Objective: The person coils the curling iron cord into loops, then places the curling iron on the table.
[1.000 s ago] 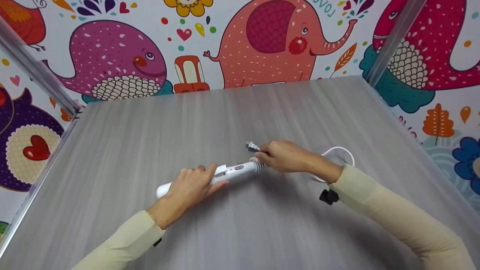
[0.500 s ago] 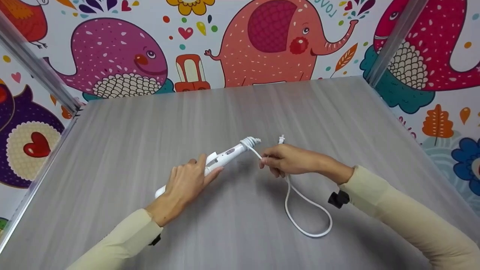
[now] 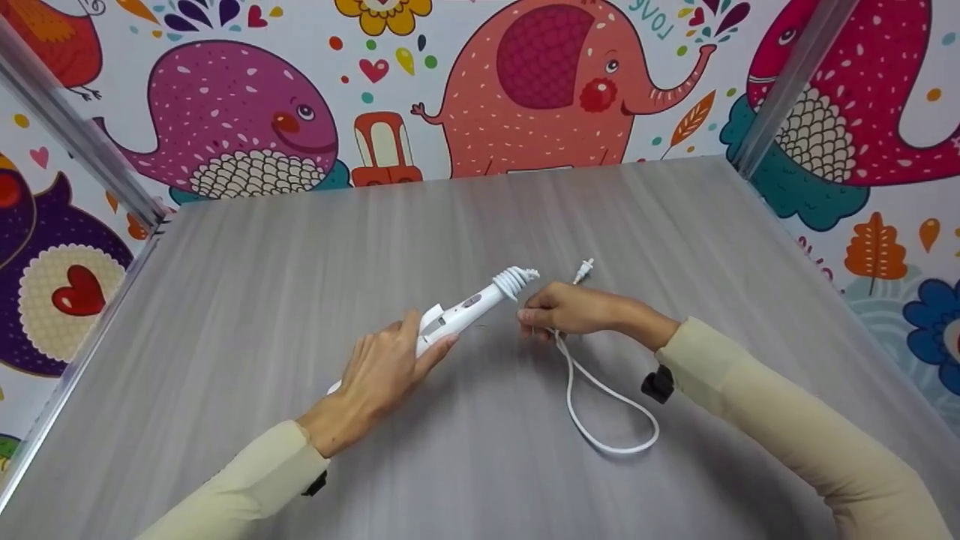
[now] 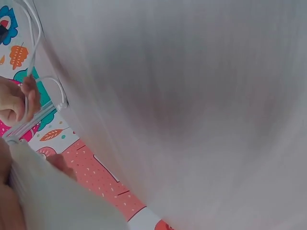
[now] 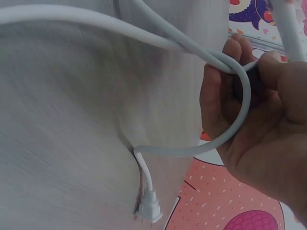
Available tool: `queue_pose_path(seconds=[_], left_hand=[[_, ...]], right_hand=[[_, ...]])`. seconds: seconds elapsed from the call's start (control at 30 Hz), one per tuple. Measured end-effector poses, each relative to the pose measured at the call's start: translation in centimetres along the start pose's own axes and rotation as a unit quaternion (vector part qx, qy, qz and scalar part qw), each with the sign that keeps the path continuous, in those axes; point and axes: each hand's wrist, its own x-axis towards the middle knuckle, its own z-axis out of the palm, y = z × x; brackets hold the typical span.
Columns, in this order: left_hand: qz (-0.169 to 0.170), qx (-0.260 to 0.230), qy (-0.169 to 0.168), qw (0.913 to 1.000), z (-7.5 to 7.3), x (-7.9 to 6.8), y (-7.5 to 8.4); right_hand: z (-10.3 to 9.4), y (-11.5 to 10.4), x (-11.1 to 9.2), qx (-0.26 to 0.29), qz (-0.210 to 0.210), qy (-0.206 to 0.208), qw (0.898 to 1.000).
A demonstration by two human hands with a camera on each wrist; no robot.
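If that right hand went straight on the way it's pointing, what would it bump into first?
Probably the white wand, near the coiled cord at its end; though depth is unclear, the right hand could pass above or below.

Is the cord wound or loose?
Partly wound: the cord circles the white tool at one end, but a loose loop extends from the right hand.

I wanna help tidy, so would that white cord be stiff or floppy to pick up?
Probably floppy: the white cord makes a loose loop by the right hand. It likely bends easily, since it coils round one end of the white wand. Its plug might swing, sitting at the loose end.
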Motion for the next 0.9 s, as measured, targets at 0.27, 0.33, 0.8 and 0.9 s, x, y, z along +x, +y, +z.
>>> queue_pose_path(seconds=[0.27, 0.33, 0.8, 0.9], left_hand=[[0.056, -0.023, -0.007, 0.9981, 0.4, -0.4, -0.4], [0.071, -0.022, -0.013, 0.9972, 0.6, -0.6, -0.5], [0.110, -0.007, -0.037, 0.9932, 0.2, -0.2, -1.0], [0.101, -0.007, -0.026, 0.9946, -0.2, 0.3, -1.1]], right_hand=[[-0.5, 0.6, 1.2, -0.138, -0.049, 0.078, 0.986], [-0.6, 0.9, 1.5, -0.236, -0.087, 0.094, 0.963], [-0.8, 0.1, 1.7, -0.488, -0.152, 0.132, 0.849], [-1.6, -0.4, 2.0, -0.484, -0.152, 0.172, 0.845]])
